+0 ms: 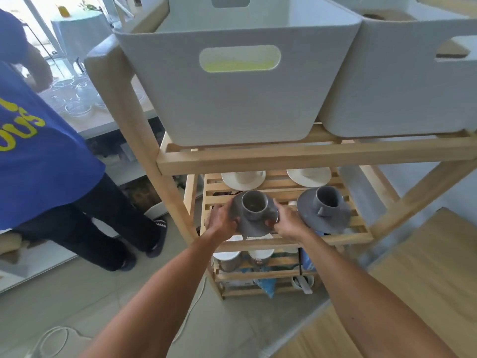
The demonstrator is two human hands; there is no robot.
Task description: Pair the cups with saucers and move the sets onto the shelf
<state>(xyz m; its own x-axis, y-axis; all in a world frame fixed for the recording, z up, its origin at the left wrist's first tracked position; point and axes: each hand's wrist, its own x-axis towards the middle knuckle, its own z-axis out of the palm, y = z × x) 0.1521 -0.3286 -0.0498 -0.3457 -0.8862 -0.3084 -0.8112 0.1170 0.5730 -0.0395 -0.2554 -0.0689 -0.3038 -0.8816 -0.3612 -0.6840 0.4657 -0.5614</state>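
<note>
two hands grip one grey saucer [254, 223] with a grey cup [254, 202] on it, over the slatted wooden shelf [361, 235]; left hand [221, 220] and right hand [288, 220] fingers pinch its opposite rims. just beside it a second grey cup and saucer [324, 206] rests on the shelf, two white sets behind

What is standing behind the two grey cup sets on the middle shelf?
Behind the grey sets on the slatted shelf stand two white pieces: a white cup on a saucer at left and a white saucer at right. The rail above covers their far parts.
</note>
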